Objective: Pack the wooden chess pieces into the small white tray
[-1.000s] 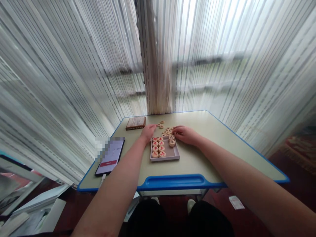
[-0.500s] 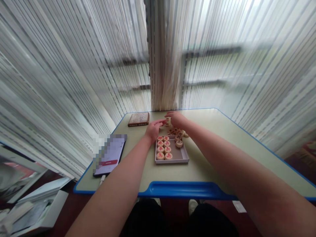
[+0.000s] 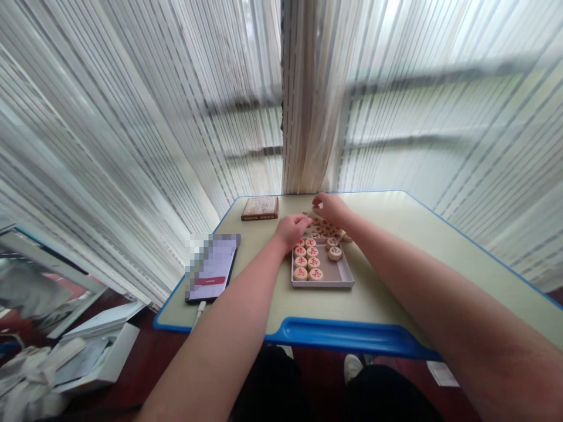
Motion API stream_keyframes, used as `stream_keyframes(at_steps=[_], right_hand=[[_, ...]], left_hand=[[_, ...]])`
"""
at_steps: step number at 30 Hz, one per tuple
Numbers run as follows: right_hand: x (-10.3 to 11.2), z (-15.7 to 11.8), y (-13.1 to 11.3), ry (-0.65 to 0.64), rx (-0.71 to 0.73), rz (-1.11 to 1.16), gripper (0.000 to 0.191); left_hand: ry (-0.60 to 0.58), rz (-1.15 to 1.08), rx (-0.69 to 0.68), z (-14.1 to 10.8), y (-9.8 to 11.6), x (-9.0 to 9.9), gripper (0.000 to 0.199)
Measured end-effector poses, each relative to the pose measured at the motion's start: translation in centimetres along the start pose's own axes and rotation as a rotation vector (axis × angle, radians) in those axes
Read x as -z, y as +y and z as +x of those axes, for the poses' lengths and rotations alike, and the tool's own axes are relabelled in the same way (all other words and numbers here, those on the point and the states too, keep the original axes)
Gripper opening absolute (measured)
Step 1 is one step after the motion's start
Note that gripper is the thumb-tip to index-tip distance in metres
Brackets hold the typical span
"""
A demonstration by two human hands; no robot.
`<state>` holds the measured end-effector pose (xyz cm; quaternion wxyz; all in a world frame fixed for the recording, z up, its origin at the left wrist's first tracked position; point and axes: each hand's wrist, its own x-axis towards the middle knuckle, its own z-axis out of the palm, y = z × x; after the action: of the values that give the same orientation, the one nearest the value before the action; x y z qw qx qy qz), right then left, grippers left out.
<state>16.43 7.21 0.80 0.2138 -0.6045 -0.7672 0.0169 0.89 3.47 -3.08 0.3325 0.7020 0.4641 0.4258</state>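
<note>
Round wooden Chinese chess pieces (image 3: 328, 228) lie in a loose pile behind a shallow pale box (image 3: 323, 284). Inside the box, two columns of red-marked pieces (image 3: 314, 262) fill the left side, and dark-marked pieces (image 3: 335, 254) stand at its back right. My left hand (image 3: 294, 230) is at the pile's left edge, by the box's back left corner, fingers drawn together; what they hold is hidden. Over the back of the pile, my right hand (image 3: 329, 207) has its fingers curled in a pinch, with what looks like a Chinese chess piece at the tips.
A flat brown patterned box (image 3: 260, 208) sits at the table's back left. Nearer on the left lies a tablet (image 3: 213, 269) with a white cable (image 3: 200, 310). A blue tray ledge (image 3: 347, 335) runs along the table's front edge. Striped curtains (image 3: 303, 117) hang behind.
The view has shifted, so the table appears further right. My right hand has lifted slightly away from my left, and the fingers of both hands are more apart from each other.
</note>
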Motion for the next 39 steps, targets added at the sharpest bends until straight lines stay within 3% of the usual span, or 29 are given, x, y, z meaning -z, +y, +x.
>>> stream_keyframes(at_steps=[4,9,14,23,39], right_hand=[[2.3,-3.2,-0.1,0.068,0.043,0.163,0.016],[5.0,-11.1,-0.3,0.142,0.202,0.624,0.014],[5.4,-15.8,-0.6,0.005,0.369,0.560,0.005],[4.9,-14.7,-1.5,-0.187,0.442,0.383,0.012],[4.7,-14.8,-0.9,-0.150,0.350,0.289,0.008]], left_hand=[[0.005,-0.036,-0.023,-0.4,0.8,0.2,0.025],[-0.009,0.042,-0.135,-1.6,3.2,0.4,0.021],[-0.057,0.136,-0.214,-2.8,4.5,-0.1,0.023],[-0.011,0.071,-0.151,-2.1,3.5,0.2,0.022],[0.017,-0.024,-0.048,-1.7,3.2,0.1,0.019]])
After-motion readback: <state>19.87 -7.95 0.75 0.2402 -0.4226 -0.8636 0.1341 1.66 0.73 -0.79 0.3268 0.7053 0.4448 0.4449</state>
